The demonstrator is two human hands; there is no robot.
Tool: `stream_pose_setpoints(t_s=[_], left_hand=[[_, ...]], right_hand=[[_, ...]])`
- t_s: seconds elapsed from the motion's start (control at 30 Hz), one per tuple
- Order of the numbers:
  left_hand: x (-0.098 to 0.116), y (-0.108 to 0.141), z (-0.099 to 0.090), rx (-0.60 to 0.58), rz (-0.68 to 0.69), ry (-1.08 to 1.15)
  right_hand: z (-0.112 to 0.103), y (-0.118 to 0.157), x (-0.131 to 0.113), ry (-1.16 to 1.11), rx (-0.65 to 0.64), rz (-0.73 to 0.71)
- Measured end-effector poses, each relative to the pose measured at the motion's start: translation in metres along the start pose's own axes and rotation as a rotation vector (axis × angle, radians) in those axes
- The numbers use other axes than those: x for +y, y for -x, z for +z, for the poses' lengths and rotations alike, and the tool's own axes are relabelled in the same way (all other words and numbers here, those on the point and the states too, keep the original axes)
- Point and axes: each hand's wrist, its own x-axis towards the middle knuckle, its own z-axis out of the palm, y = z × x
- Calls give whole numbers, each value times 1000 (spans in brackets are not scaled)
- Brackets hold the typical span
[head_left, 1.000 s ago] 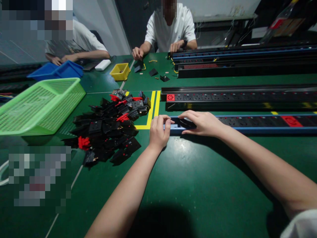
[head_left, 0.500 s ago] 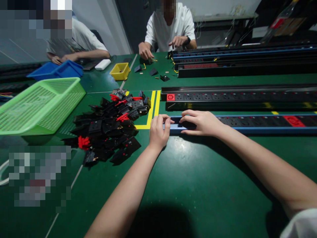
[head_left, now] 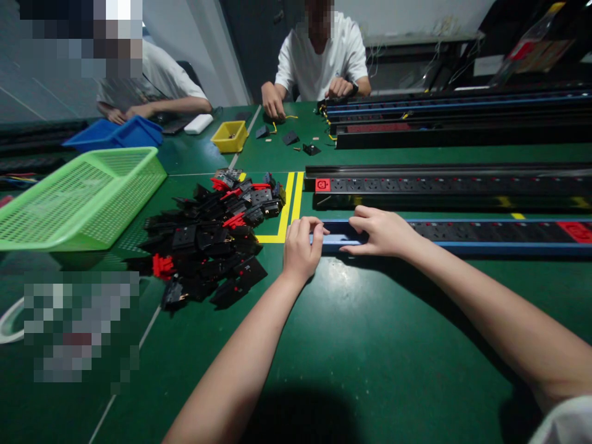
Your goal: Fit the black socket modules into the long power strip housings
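Note:
A long blue power strip rail point(head_left: 467, 248) lies across the table in front of me, with black sockets point(head_left: 481, 232) and a red socket point(head_left: 576, 232) set in its channel. My left hand point(head_left: 303, 248) is closed around the rail's left end. Bent across the channel, my right hand point(head_left: 382, 232) has its thumb at the near wall and its fingers inside, by the left end of the socket row. Between both hands the bare channel shows. What lies under the right palm is hidden. A pile of black and red socket modules point(head_left: 208, 237) is left of my hands.
Behind the blue rail lies a black power strip rail point(head_left: 398, 200). A green basket point(head_left: 83, 203), a blue bin point(head_left: 113, 132) and a yellow bin point(head_left: 230, 137) stand at the left. Two people sit across the table, near small loose parts and more rails point(head_left: 453, 135).
The red socket in the blue rail has shifted right. My right fingers have moved slightly right, showing more bare channel. My left hand stays on the rail's end. The view has shifted slightly.

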Motion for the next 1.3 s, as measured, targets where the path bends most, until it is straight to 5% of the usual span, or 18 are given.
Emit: stream_pose_setpoints(t_s=[0.3,0.47,0.6,0.7,0.9,1.13,1.3], left_hand=[[2,0,-3,-10,-12,-17],[2,-31,-35,-49,38,-230],[-38,-88,-68,-77,-3,-475],[-84,-127,-80,-206,-53,-545],[-136,-153,-76,-549,-137,-620],[-121,-135,-66,-593,-61,-616],[-112,-126,-85,-722,62,-535]], right_hand=[[1,3,0,61,16,-19],[-1,8,4,27,118,-107],[-4,8,3,-35,226,-86],[-7,-4,-3,-86,236,10],[-15,-70,-23,-333,308,163],[21,-191,-37,-647,334,382],[58,-226,-44,-710,240,513]])
